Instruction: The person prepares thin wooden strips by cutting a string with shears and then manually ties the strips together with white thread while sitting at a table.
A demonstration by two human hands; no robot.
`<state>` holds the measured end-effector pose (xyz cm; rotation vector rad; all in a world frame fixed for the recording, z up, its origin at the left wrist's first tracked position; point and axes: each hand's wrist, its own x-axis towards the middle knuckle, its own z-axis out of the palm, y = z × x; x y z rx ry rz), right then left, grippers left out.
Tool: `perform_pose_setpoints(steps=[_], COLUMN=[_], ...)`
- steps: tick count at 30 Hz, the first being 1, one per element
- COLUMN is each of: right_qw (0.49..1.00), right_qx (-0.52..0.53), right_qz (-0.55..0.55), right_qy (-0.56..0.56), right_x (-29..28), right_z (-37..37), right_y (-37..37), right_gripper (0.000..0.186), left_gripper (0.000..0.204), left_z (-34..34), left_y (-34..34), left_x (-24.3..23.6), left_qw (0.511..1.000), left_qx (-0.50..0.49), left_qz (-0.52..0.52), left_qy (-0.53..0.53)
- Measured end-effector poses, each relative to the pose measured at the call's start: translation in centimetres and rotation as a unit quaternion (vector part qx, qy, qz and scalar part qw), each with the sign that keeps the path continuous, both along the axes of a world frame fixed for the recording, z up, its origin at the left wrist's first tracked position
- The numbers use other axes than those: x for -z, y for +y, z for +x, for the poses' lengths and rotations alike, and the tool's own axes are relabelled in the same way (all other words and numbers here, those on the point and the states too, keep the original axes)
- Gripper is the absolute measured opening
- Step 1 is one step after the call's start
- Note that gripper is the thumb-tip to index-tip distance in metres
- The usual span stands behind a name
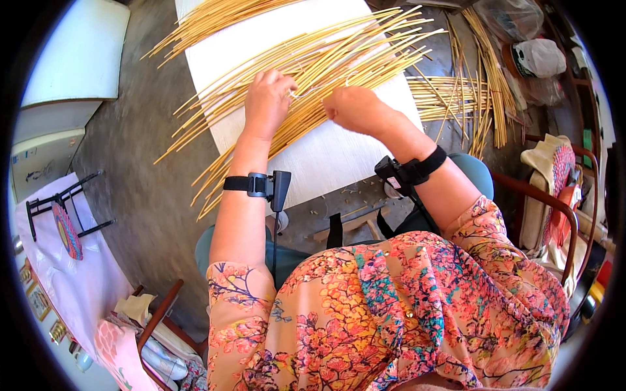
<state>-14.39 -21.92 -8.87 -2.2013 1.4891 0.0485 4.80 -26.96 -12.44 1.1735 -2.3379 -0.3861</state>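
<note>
The left hand [268, 98] is apparently pinching white string [298, 96]; what the curled right hand [355, 109] is holding is unclear; beneath them, gathered canes [306, 116] are seemingly awaiting tying.

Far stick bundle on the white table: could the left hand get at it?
Probably yes, with a stretch: only the nearer sticks, lying low, and white tabletop separate the left hand from the far bundle.

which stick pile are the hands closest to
The middle pile on the white table, beneath the left hand and right hand; the far pile lies further forward, the side piles off the table's right edge.
</note>
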Motion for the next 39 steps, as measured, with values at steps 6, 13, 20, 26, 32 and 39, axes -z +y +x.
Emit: perform_pose_setpoints(steps=[6, 13, 20, 26, 32, 39], right_qw=[0.999, 0.964, 0.825, 0.720, 0.621, 0.648], right_qx=[0.002, 0.046, 0.374, 0.623, 0.578, 0.573], right_qz=[-0.025, -0.111, -0.085, -0.290, -0.280, -0.257], right_qy=[0.036, -0.235, -0.416, 0.100, 0.449, 0.432], right_x=[4.6, -8.1, -17.7, -11.1, -10.5, -10.8], right_z=[-1.0, -10.8, -32.3, -41.0, -48.1, -55.3], right_y=[3.2, 7.2, 21.6, 37.0, 50.3, 53.2], right_gripper=[0.014, 0.019, 0.013, 0.015, 0.032, 0.035], left_gripper=[0.007, 0.007, 0.008, 0.006, 0.011, 0.023], left_z=[-2.3, -4.2, -4.2, -1.4, 1.5, 5.5], left_y=[0.4, 3.0, 5.2, 0.7, -2.1, -2.3], left_x=[1.5, 0.8, -2.3, 2.3, 3.2, 2.7], left_qw=[0.994, 0.992, 0.995, 0.995, 0.974, 0.944], left_qx=[0.065, 0.079, 0.041, 0.043, -0.027, -0.079], left_qz=[-0.087, -0.004, 0.025, 0.091, 0.227, 0.307], left_qy=[-0.032, -0.100, -0.085, -0.027, 0.011, 0.090])
